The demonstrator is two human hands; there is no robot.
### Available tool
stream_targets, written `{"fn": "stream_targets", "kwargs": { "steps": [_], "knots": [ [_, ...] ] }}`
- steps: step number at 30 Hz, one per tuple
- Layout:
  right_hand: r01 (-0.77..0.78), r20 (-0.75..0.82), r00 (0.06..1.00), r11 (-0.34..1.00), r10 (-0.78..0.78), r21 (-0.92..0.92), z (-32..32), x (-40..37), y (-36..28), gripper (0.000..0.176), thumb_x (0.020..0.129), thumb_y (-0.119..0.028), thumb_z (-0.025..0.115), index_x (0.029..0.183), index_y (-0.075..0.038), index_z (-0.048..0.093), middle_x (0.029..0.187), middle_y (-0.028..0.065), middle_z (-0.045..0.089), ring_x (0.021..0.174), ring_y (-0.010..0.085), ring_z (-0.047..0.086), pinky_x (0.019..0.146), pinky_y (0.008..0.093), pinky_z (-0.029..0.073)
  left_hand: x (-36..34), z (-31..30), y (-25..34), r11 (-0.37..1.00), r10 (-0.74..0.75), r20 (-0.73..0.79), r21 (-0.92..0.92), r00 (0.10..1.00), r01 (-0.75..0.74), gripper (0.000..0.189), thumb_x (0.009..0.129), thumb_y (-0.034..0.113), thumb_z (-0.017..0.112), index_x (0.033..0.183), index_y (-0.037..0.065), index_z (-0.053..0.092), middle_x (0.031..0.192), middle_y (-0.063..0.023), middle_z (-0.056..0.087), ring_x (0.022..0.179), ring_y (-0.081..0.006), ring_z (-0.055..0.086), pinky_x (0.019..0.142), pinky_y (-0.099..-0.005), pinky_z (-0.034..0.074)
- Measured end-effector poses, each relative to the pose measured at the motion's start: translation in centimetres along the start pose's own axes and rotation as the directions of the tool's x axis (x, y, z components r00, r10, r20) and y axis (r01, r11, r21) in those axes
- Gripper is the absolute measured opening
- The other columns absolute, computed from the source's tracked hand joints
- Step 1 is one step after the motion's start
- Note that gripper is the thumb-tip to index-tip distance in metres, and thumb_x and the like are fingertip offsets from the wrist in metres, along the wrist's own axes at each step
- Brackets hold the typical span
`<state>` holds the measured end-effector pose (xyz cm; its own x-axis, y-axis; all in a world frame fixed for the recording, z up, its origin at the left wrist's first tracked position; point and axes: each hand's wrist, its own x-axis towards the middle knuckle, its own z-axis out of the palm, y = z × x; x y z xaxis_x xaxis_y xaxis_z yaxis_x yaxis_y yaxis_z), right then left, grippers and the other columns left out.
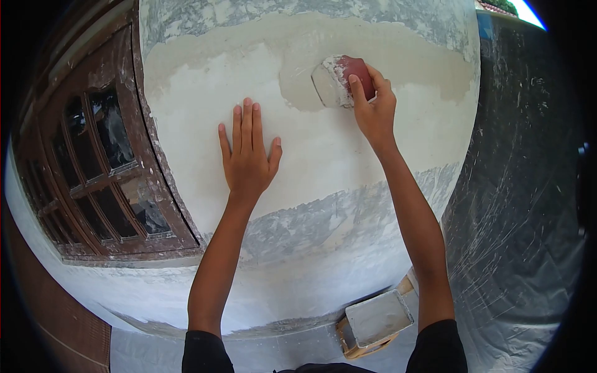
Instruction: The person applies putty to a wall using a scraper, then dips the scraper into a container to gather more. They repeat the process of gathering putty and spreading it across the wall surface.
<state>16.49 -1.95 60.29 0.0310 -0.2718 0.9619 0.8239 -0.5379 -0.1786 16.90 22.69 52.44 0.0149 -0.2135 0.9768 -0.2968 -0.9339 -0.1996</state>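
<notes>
My right hand (375,110) is closed on the dark red handle of a putty knife (357,73), thumb on the near side. Its broad blade lies against the wall and is smeared with pale putty along the handle edge. The wall (323,146) carries a wide band of off-white putty, with a darker, damp-looking patch around and above the blade. To the left, my left hand (250,149) rests flat on the paler putty, fingers stretched upward and thumb apart, with nothing in it.
A brown wooden window frame (140,245) with dark panes stands on the left. Below on the floor, a tray of putty (379,317) sits on a small wooden stool (360,352). A dark, splattered plastic sheet (516,186) hangs on the right.
</notes>
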Motion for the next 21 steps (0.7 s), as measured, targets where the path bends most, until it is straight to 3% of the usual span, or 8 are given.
{"fn": "stream_targets", "kwargs": {
  "steps": [3, 4, 9, 13, 17, 21],
  "knots": [
    [-0.183, -0.104, 0.975, 0.977, 0.194, 0.110, -3.9, 2.2, 3.5, 0.036, 0.099, -0.019, 0.068, 0.127, 0.004, 0.065, 0.115, 0.0152, 0.071, 0.100, 0.0181, 0.067, 0.091, 0.0301, 0.052, 0.0, 0.0, 0.1, 1.000, -0.010, 0.011, -0.004, 1.000, 0.010, 0.072, 0.098, 0.033, 0.056, 0.158, 0.003, 0.034, 0.165, -0.0126, 0.035, 0.153, -0.0286, 0.031, 0.124, -0.0542, 0.017],
    [-0.287, -0.124, 0.943, 0.942, 0.310, 0.174, -5.4, 2.6, 3.7, 0.036, 0.100, -0.016, 0.067, 0.129, 0.005, 0.064, 0.114, 0.0127, 0.071, 0.101, 0.0158, 0.066, 0.090, 0.0286, 0.052, 0.0, 0.0, 0.1, 1.000, -0.011, 0.010, -0.006, 1.000, 0.011, 0.072, 0.098, 0.033, 0.056, 0.158, 0.003, 0.034, 0.165, -0.0126, 0.035, 0.153, -0.0286, 0.031, 0.124, -0.0542, 0.017],
    [-0.376, -0.372, 0.797, 0.873, 0.476, 0.311, -11.2, 3.6, 8.6, 0.037, 0.102, -0.013, 0.062, 0.133, 0.007, 0.058, 0.122, 0.0115, 0.066, 0.106, 0.0148, 0.065, 0.090, 0.0281, 0.054, 0.0, 0.1, 0.2, 1.000, -0.014, 0.000, -0.001, 1.000, 0.014, 0.072, 0.097, 0.033, 0.056, 0.159, 0.003, 0.033, 0.165, -0.0120, 0.034, 0.153, -0.0285, 0.030, 0.124, -0.0544, 0.016],
    [-0.344, -0.376, 0.796, 0.866, 0.474, 0.364, -10.1, 3.2, 6.1, 0.036, 0.103, -0.013, 0.062, 0.133, 0.007, 0.057, 0.124, 0.0112, 0.066, 0.106, 0.0154, 0.066, 0.091, 0.0286, 0.055, 0.1, 0.1, 0.2, 1.000, -0.014, -0.001, 0.003, 1.000, 0.014, 0.072, 0.097, 0.033, 0.056, 0.159, 0.003, 0.033, 0.165, -0.0120, 0.034, 0.153, -0.0285, 0.030, 0.124, -0.0543, 0.016],
    [-0.272, -0.047, 0.951, 0.897, 0.307, 0.348, -4.5, 0.7, 1.4, 0.035, 0.102, -0.016, 0.065, 0.131, 0.003, 0.061, 0.118, 0.0106, 0.066, 0.105, 0.0154, 0.065, 0.090, 0.0265, 0.052, -0.1, 0.2, 0.2, 1.000, -0.011, 0.004, 0.005, 1.000, 0.011, 0.072, 0.098, 0.033, 0.056, 0.159, 0.003, 0.033, 0.165, -0.0119, 0.034, 0.153, -0.0284, 0.030, 0.124, -0.0543, 0.016],
    [-0.026, 0.059, 0.998, 0.998, 0.022, 0.063, 0.2, -2.2, -0.9, 0.036, 0.098, -0.023, 0.070, 0.129, -0.005, 0.066, 0.101, 0.0123, 0.064, 0.088, 0.0202, 0.062, 0.083, 0.0335, 0.050, 0.0, 0.1, 0.1, 1.000, -0.007, 0.009, 0.001, 1.000, 0.007, 0.072, 0.098, 0.033, 0.056, 0.159, 0.003, 0.032, 0.166, -0.0118, 0.033, 0.154, -0.0281, 0.029, 0.125, -0.0540, 0.015]
  ]
}}
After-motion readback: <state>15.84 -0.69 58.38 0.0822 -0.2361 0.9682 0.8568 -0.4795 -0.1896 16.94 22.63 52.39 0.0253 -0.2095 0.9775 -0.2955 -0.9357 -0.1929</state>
